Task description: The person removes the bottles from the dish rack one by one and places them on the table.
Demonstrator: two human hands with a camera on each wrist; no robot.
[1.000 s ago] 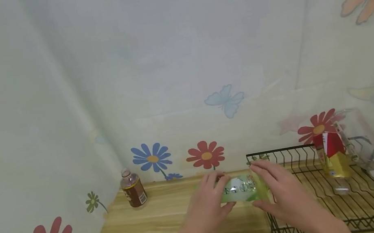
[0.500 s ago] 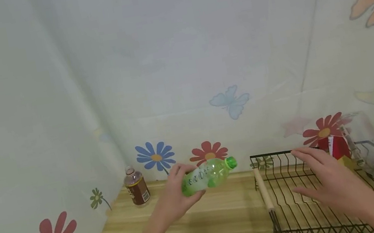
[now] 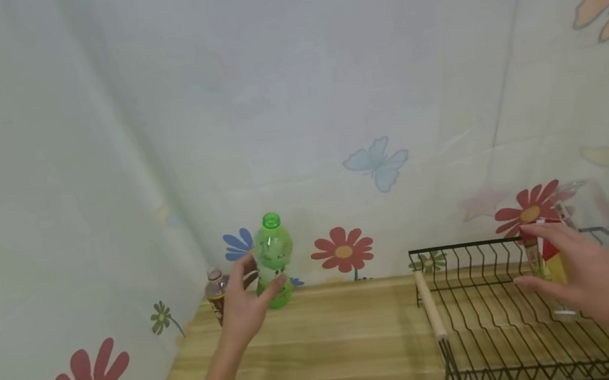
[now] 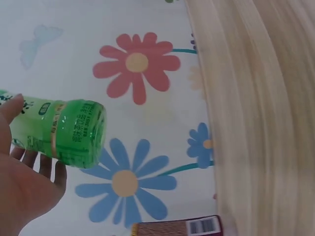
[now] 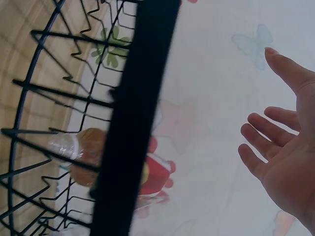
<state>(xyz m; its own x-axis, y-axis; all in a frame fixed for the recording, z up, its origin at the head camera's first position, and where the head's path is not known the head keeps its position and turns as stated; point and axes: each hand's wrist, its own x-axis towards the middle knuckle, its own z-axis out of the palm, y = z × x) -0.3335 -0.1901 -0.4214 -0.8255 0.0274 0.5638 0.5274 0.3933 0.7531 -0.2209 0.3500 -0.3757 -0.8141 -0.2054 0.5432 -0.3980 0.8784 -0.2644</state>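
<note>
My left hand (image 3: 245, 307) grips a green plastic bottle (image 3: 274, 247) from its left side. The bottle stands upright in the head view with its green neck on top. In the left wrist view the base of the green bottle (image 4: 74, 130) shows apart from the wooden tabletop. Just left of it is a bottle with a brown label (image 3: 216, 290), partly behind the left hand. My right hand (image 3: 594, 276) hovers above the wire rack with fingers apart and nothing in it. Behind it a bottle with a red and yellow label (image 3: 555, 262) leans in the rack, partly hidden.
The black wire rack (image 3: 465, 245) with a wooden handle (image 3: 431, 306) takes up the right of the wooden table (image 3: 360, 342). A large clear bottle (image 3: 589, 209) leans at the rack's right. A patterned wall sheet (image 3: 292, 118) hangs behind.
Both hands were at the green bottle; the right hand let go and moved right over the rack. The left hand carried the bottle left and turned it from lying sideways to upright.
</note>
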